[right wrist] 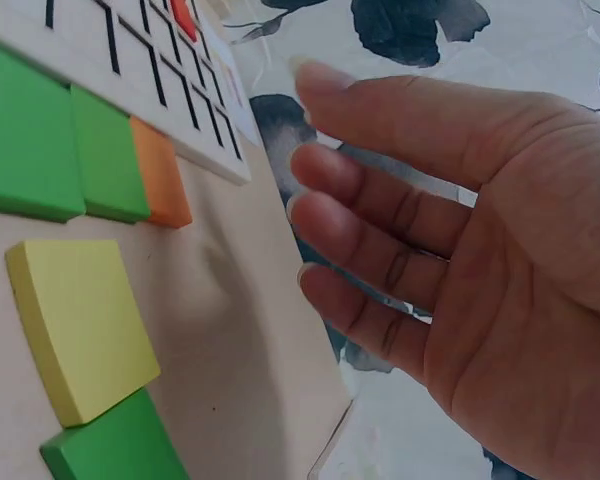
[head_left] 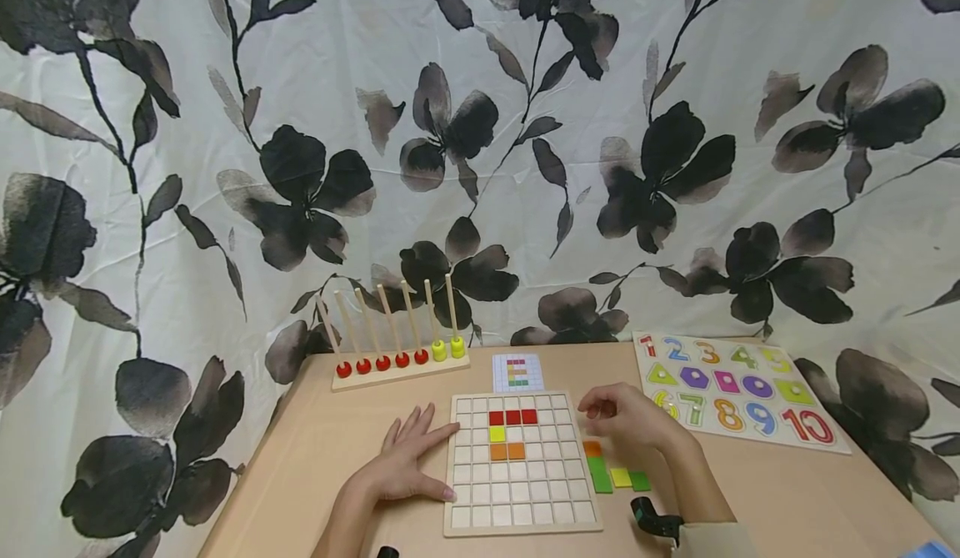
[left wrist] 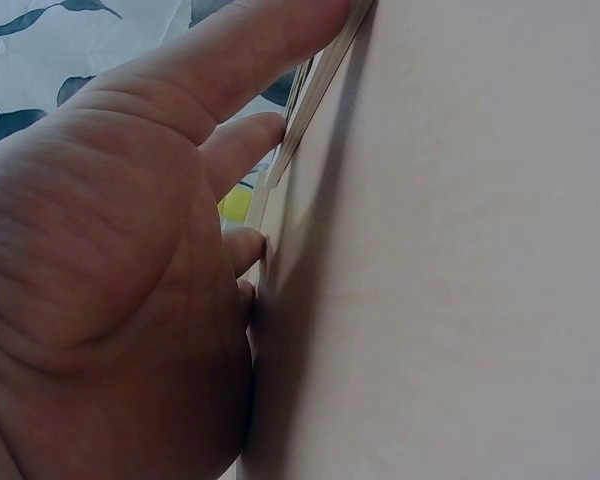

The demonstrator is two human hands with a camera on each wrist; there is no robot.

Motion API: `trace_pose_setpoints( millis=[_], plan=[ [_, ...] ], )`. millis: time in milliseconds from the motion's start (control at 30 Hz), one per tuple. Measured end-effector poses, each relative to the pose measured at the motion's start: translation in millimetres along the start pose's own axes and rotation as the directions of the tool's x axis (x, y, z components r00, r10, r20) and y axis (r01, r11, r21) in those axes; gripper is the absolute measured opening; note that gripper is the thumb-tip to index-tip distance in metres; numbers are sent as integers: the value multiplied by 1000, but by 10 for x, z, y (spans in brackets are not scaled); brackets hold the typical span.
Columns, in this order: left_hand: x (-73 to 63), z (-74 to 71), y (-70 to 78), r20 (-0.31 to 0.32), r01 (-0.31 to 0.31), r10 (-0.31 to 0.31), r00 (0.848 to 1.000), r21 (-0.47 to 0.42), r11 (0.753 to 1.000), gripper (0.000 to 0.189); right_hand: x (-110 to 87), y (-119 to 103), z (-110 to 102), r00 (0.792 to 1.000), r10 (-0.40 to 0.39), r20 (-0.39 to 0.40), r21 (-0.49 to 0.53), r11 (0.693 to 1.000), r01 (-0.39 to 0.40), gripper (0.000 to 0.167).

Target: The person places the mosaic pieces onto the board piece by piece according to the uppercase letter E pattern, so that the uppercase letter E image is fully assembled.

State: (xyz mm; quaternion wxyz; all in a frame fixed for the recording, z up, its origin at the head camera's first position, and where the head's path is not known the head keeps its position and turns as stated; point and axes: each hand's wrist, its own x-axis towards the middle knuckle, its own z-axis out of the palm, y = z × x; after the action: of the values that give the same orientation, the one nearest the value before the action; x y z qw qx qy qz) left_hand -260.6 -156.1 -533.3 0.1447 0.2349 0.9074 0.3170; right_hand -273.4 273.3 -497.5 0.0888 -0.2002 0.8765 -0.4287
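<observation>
A wooden grid board [head_left: 522,530] lies on the table, with a row of red tiles [head_left: 513,417], one yellow tile [head_left: 497,434] and two orange tiles [head_left: 507,451] in its cells. My left hand [head_left: 401,468] is spread at the board's left edge, thumb and index fingertip touching the frame. Above the table, beyond the board's right edge, hovers my right hand [head_left: 626,414]; the right wrist view shows its fingers [right wrist: 365,215] loosely bent and holding nothing. Below it lie loose tiles: an orange tile [right wrist: 163,175], green tiles [right wrist: 25,140] and a yellow tile [right wrist: 85,325].
Behind the board lies a pattern card [head_left: 517,373] with coloured squares. A peg stand [head_left: 401,371] with red and yellow-green beads is at the back left. The number and shape puzzle board [head_left: 742,395] lies at the right. Floral cloth [head_left: 480,166] hangs behind the table.
</observation>
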Motion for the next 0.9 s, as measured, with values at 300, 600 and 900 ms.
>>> trace_pose_setpoints(
  millis=[300,600,900],
  plan=[
    [13,5,-11,2,-2,2,1000,2,1000,99,-27,58,23,996,66,62,-3,998,-66,18],
    [7,8,-24,5,1,-1,1000,0,1000,99,-35,106,37,987,62,146,50,996,-70,18],
    [3,3,-45,2,3,-3,1000,5,1000,99,-28,117,61,985,79,155,48,995,-87,16]
  ],
)
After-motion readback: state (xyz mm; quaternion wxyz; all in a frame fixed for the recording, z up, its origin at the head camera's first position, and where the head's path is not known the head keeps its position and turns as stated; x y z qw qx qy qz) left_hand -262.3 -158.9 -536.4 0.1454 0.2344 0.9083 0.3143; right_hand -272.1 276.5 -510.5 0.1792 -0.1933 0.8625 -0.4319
